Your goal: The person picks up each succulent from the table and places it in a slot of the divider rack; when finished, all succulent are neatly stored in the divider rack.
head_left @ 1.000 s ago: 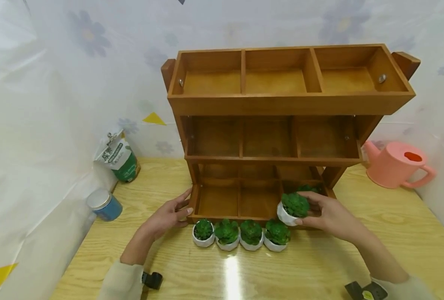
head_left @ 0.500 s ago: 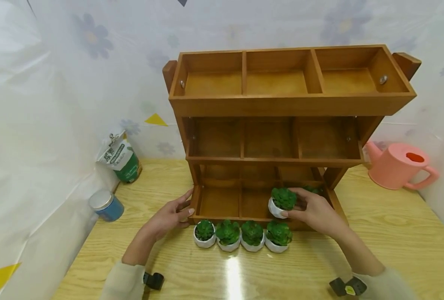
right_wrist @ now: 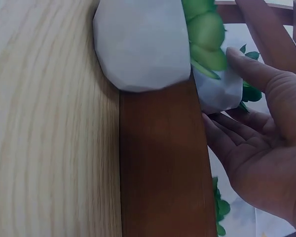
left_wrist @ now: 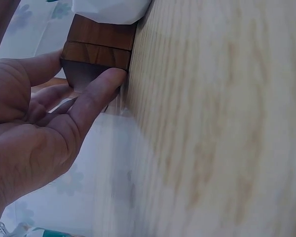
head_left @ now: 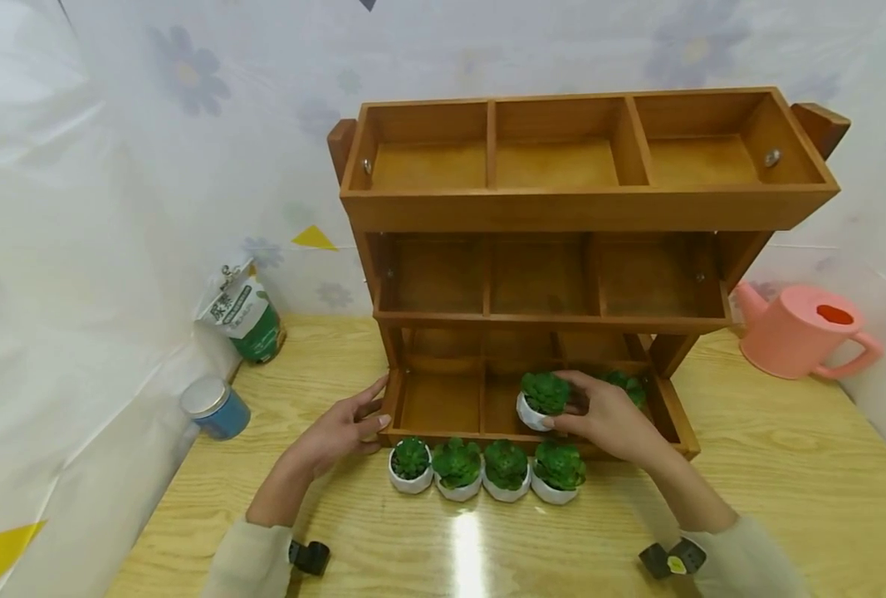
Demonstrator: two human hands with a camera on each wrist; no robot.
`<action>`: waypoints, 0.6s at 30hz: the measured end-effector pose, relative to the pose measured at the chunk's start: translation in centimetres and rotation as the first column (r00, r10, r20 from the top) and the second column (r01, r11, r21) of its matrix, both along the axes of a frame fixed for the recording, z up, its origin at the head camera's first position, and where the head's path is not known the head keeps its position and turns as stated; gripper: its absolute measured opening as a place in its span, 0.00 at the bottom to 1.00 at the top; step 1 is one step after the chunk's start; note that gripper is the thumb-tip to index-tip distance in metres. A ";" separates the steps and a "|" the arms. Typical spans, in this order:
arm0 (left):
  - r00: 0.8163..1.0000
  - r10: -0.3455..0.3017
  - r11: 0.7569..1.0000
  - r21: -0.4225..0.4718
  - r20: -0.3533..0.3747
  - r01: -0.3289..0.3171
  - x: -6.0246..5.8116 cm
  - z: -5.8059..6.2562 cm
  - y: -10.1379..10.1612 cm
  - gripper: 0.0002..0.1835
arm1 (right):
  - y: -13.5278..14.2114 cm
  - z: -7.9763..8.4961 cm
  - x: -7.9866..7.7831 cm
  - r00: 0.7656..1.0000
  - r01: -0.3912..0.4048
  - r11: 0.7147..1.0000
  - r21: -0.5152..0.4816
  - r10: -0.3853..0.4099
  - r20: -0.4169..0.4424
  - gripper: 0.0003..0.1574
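In the head view, my right hand (head_left: 610,419) holds a potted succulent (head_left: 545,394) by its white faceted pot, at the middle compartment of the bottom tier. The right wrist view shows thumb and fingers about that white pot (right_wrist: 218,91). My left hand (head_left: 340,428) grips the front left corner of the wooden shelf (head_left: 562,212); in the left wrist view, thumb and a finger span its brown end (left_wrist: 96,52). Another succulent (head_left: 628,386) sits in the bottom right compartment, partly hidden by my right hand. Several potted succulents (head_left: 506,469) stand in a row before the shelf.
A pink watering can (head_left: 801,332) stands right of the shelf. To the left are a green and white pouch (head_left: 248,320) with a clip and a blue jar (head_left: 218,409) with a silvery lid. The table (head_left: 383,540) has a wood-grain top.
My right hand has carried the succulent leftward, from before the bottom right compartment to the middle one. The left hand keeps its place on the shelf corner.
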State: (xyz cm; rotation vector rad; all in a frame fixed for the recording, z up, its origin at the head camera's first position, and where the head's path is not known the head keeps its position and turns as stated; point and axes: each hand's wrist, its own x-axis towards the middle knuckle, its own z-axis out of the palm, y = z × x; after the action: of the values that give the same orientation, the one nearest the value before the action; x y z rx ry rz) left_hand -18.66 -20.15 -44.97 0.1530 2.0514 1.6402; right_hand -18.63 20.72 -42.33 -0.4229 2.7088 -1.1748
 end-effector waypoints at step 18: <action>1.000 0.004 1.000 0.024 0.007 -0.004 0.0 0.2 0.2 0.38 | -4.1 -1.5 -2.2 0.999 -0.011 0.988 0.154 0.018 -0.043 0.47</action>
State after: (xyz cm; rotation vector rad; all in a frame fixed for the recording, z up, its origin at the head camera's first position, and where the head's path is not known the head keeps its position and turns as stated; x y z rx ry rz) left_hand -18.61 -19.98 -44.81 0.1514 2.0287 1.6655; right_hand -20.85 16.65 -43.78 -0.4504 2.8038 -0.9552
